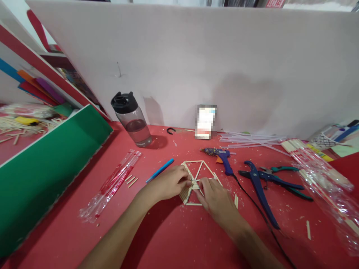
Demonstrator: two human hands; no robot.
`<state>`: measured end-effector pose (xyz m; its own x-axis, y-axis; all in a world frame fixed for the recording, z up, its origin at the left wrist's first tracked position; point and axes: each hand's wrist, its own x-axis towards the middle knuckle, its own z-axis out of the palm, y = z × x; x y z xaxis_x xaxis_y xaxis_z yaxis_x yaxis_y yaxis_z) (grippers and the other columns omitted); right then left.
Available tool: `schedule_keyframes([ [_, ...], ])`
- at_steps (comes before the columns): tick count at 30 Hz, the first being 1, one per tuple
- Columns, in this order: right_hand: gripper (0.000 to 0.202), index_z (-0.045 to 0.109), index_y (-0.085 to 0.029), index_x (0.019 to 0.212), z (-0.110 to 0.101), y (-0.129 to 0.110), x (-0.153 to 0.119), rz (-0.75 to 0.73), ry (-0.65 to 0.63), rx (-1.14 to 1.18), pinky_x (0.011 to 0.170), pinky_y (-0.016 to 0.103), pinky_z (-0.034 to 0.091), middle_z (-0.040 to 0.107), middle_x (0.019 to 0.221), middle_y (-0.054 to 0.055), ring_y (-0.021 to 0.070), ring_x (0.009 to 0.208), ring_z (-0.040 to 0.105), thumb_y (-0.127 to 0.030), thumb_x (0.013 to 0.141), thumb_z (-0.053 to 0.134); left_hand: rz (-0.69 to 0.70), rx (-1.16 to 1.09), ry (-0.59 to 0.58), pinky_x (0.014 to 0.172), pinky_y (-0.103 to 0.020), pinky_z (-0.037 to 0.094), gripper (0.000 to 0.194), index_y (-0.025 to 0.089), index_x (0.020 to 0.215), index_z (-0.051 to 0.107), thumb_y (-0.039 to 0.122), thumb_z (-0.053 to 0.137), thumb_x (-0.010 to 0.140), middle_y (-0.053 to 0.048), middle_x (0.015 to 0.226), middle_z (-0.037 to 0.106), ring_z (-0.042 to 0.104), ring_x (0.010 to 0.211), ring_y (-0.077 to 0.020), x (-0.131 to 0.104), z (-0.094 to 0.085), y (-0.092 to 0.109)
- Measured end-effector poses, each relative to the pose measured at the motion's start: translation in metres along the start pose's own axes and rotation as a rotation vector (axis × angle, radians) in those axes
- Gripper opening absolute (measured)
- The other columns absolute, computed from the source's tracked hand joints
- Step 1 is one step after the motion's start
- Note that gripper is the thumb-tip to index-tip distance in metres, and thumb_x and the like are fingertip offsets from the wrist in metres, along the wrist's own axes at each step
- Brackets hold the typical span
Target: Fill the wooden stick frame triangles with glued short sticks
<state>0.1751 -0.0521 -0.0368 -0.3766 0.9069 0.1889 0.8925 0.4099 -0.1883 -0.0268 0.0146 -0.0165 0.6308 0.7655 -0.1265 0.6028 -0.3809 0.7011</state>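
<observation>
A six-sided frame of thin wooden sticks (pixel 196 162) lies on the red table, with spokes meeting near its middle. Its left section is filled with sticks laid side by side; a few shorter sticks (pixel 195 185) fill part of the lower one. My left hand (pixel 174 182) is closed on the frame near its centre, thumb and fingers bent together. From the right, my right hand (pixel 216 195) reaches over the frame, its fingers closed at the short sticks and partly hiding them. Fingertip contact is too small to make out fully.
A glue gun (pixel 220 155) with its cord, cutters (pixel 259 190) and pliers (pixel 280 175) lie to the right, beside bagged sticks (pixel 319 164). Glue sticks (pixel 249 140), a phone (pixel 205 122) and a bottle (pixel 131 121) stand or lie behind. A blue pen (pixel 159 170) and plastic wrappers (pixel 112 186) are left.
</observation>
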Motion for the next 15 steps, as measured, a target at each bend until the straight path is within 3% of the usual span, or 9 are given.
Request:
schedule_keyframes([
  [4, 0.008, 0.053, -0.021, 0.093, -0.001, 0.003, -0.001, 0.038, -0.034, 0.061, 0.064, 0.029, 0.042, 0.066, 0.087, 0.006, 0.0236, 0.08, 0.065, -0.026, 0.095, 0.06, 0.007, 0.017, -0.012, 0.078, -0.027, 0.043, 0.017, 0.019, 0.083, 0.064, 0.024, 0.053, 0.095, -0.003, 0.095, 0.065, 0.06, 0.087, -0.0169, 0.001, -0.001, 0.0],
  [8, 0.013, 0.054, -0.021, 0.098, -0.01, 0.008, 0.0, 0.124, -0.088, 0.299, 0.065, 0.028, 0.042, 0.065, 0.087, 0.004, 0.0203, 0.077, 0.061, -0.029, 0.093, 0.063, 0.007, 0.011, -0.036, 0.076, -0.026, 0.043, 0.018, 0.02, 0.084, 0.067, 0.027, 0.054, 0.095, -0.002, 0.093, 0.066, 0.061, 0.085, -0.0165, 0.001, -0.005, 0.002],
  [15, 0.014, 0.058, -0.021, 0.078, -0.042, 0.019, 0.012, 0.225, -0.044, 0.665, 0.063, 0.026, 0.038, 0.061, 0.074, -0.001, 0.0149, 0.067, 0.054, -0.027, 0.09, 0.06, -0.073, 0.02, -0.015, 0.069, -0.024, 0.04, 0.01, 0.023, 0.09, 0.069, 0.027, 0.061, 0.089, -0.002, 0.092, 0.071, 0.062, 0.082, -0.017, -0.004, -0.016, 0.01],
])
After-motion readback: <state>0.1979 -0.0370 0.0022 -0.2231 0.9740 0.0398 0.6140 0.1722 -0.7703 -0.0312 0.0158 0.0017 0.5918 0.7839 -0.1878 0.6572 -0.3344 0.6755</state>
